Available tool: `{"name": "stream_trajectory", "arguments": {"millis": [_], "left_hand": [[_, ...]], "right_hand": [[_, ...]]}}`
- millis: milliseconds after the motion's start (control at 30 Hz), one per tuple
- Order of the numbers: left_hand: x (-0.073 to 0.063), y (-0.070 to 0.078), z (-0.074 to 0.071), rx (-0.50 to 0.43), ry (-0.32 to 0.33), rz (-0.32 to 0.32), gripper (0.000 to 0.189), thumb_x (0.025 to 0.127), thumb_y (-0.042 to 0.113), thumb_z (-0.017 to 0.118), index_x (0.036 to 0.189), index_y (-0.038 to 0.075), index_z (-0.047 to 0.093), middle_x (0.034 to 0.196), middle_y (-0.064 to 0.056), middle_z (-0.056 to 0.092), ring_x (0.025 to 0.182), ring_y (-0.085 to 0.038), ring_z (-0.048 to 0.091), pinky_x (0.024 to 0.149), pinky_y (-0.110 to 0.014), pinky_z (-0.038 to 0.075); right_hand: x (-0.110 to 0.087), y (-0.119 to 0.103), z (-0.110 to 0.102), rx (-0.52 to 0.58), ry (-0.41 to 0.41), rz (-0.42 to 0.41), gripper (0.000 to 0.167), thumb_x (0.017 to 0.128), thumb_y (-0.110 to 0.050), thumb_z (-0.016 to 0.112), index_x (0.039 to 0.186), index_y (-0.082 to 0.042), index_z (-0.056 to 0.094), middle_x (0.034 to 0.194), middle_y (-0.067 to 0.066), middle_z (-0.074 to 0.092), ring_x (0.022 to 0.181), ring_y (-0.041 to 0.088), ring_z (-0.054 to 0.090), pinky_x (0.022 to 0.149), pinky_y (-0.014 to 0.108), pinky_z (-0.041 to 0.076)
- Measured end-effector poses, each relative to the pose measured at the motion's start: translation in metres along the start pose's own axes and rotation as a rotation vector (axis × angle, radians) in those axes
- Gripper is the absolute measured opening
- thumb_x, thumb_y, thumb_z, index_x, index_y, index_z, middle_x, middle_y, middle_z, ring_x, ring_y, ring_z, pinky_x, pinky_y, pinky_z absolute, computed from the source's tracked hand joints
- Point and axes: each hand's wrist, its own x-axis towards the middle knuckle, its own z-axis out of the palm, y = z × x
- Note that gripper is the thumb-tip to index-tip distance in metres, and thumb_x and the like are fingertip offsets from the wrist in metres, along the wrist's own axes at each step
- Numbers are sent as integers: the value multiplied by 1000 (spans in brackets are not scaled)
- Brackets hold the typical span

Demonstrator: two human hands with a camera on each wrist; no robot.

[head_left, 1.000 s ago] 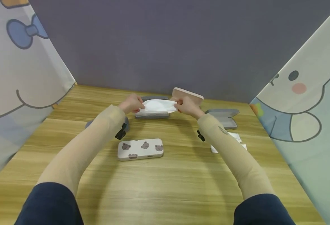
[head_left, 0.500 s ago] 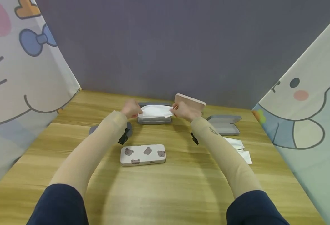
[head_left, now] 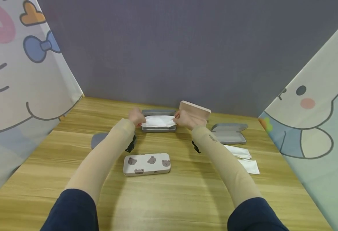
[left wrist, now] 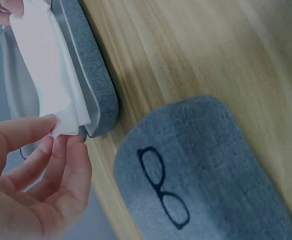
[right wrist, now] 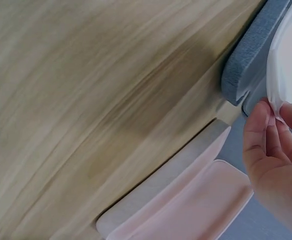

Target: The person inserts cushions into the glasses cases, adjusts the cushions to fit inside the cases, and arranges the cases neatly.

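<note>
A folded white tissue (head_left: 159, 121) is stretched between both hands, over an opened grey glasses case (head_left: 159, 129) at the back of the table. My left hand (head_left: 136, 117) pinches its left end between thumb and fingertips, as the left wrist view shows (left wrist: 41, 165). The opposite end is pinched by my right hand (head_left: 184, 119), just past the case's right edge. In the left wrist view the tissue (left wrist: 48, 70) lies along the inside of the grey case (left wrist: 93, 70). Right beside my right hand stands an opened pink glasses case (right wrist: 186, 200).
A grey-blue case with a glasses print (left wrist: 201, 160) lies near my left wrist. In front is a closed white case with bear faces (head_left: 147, 164). At right are another opened grey case (head_left: 229, 133) and folded white tissues (head_left: 248, 165). A grey wall (head_left: 169, 51) closes the back.
Both hands have lowered the white tissue toward the opened grey case, and it sits deeper within the rim. The head view has tilted up slightly, so everything appears lower.
</note>
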Motion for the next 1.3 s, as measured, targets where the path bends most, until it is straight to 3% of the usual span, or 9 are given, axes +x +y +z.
{"name": "stream_trajectory", "arguments": {"millis": [67, 200, 400, 567, 667, 767, 900, 1033, 1300], "left_hand": [[0, 1, 1, 21, -1, -1, 6, 84, -3, 59, 89, -4, 56, 51, 0, 40, 43, -9, 39, 42, -20, 37], [-2, 3, 2, 87, -6, 11, 28, 85, -2, 59, 111, -10, 58, 60, -4, 46, 45, -10, 42, 42, -19, 38], [-4, 5, 2, 143, -13, 11, 31, 88, 1, 57, 116, -11, 56, 70, -9, 52, 47, -11, 43, 41, -19, 36], [-3, 3, 3, 148, -10, 13, 31, 88, 2, 58, 116, -11, 57, 69, -7, 50, 48, -12, 44, 42, -20, 37], [-4, 3, 3, 163, -10, 14, 33, 88, 2, 58, 119, -10, 55, 68, -7, 50, 48, -12, 44, 43, -20, 37], [-7, 3, 2, 177, -20, 13, 32, 88, 2, 55, 119, -9, 55, 67, -7, 50, 49, -12, 44, 43, -20, 37], [-9, 3, -2, 192, -31, 21, 21, 88, 2, 53, 105, -8, 59, 60, -6, 50, 48, -12, 44, 42, -20, 37], [-8, 2, -6, 178, -41, 19, 13, 88, 4, 54, 94, -6, 60, 57, -3, 49, 47, -11, 44, 42, -19, 38], [-10, -1, -10, 145, -46, 0, 26, 93, 20, 59, 102, -4, 61, 64, -4, 51, 50, -11, 47, 47, -22, 45]], "right_hand": [[2, 1, 1, -14, 8, 0, 25, 94, -7, 56, 110, 11, 57, 88, 16, 62, 73, 19, 60, 61, 20, 47], [9, 8, 1, -37, 23, -7, 23, 92, -8, 58, 106, 10, 59, 101, 21, 62, 81, 24, 62, 68, 29, 53], [69, 74, 17, -31, 23, -110, 32, 89, -29, 66, 103, -1, 64, 105, 10, 58, 82, 20, 63, 69, 31, 55], [115, 122, 36, -183, 115, -226, 34, 86, -37, 66, 96, -5, 68, 92, 4, 64, 74, 13, 58, 61, 24, 48], [105, 111, 34, -241, 116, -232, 34, 87, -37, 64, 95, -4, 68, 89, 6, 67, 74, 14, 58, 63, 25, 48], [67, 68, 21, -235, 56, -165, 32, 90, -27, 62, 102, 2, 67, 99, 15, 69, 83, 22, 62, 74, 33, 53], [18, 16, 3, -211, 28, -105, 27, 90, -9, 58, 107, 11, 65, 108, 25, 65, 90, 30, 61, 83, 39, 53], [-1, 3, -3, -233, 45, -99, 26, 92, -8, 55, 108, 11, 64, 109, 25, 66, 87, 25, 59, 79, 33, 51], [-2, 4, -3, -158, 31, -16, 36, 98, -19, 48, 119, 7, 61, 115, 21, 66, 84, 20, 56, 77, 26, 47]]}}
